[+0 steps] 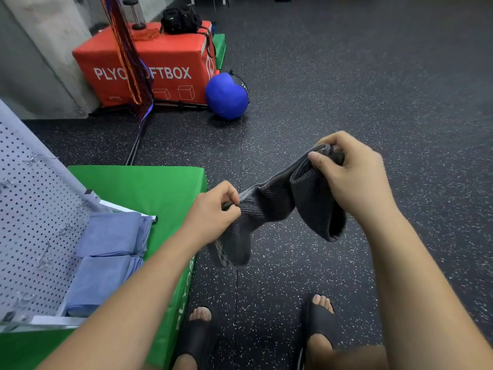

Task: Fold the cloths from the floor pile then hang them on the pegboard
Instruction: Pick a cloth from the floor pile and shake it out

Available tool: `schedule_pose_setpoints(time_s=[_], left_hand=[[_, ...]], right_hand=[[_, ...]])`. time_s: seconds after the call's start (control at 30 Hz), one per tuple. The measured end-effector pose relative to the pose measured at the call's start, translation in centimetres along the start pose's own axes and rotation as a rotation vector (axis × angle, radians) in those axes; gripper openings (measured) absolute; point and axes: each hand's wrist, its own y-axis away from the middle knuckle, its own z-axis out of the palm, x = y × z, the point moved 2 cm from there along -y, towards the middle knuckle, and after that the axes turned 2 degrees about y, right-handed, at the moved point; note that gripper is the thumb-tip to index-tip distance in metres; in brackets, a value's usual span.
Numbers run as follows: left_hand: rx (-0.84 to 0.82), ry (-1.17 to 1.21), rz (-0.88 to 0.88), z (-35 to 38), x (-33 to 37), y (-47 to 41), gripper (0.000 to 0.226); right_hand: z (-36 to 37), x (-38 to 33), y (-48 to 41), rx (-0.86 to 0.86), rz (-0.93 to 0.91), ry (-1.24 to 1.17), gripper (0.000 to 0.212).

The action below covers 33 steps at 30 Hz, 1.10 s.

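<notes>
Cloth (269, 206), dark grey, stretches in the air between both hands above the floor (346, 76). The left hand (213, 212) pinches its 8 o'clock end; the right hand (357, 180) grips its 2 o'clock end, curled tight round it.

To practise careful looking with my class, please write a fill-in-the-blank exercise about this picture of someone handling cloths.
1. The left hand and right hand hold up a cloth whose colour is ____.
2. The folded cloths lying by the pegboard are ____.
3. The black bag sits on top of a ____ box.

Missing words: grey; blue; red.
</notes>
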Motion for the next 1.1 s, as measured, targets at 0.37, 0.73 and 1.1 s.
schedule_pose_setpoints(time_s=[0.37,0.73,1.1], left_hand=[[-0.141,0.025,0.208,-1.4,4.7,1.8,0.022],[-0.206,0.042,0.226,-2.8,4.6,3.7,0.016],[-0.144,-0.116,0.14,-4.6,1.8,2.4,0.02]], right_hand=[[6.5,-0.4,2.7,-0.775,-0.213,-0.028,0.055],[8.1,-0.9,2.9,-0.877,-0.223,-0.083,0.015],[3.9,0.1,1.0,-0.561,-0.167,0.026,0.016]])
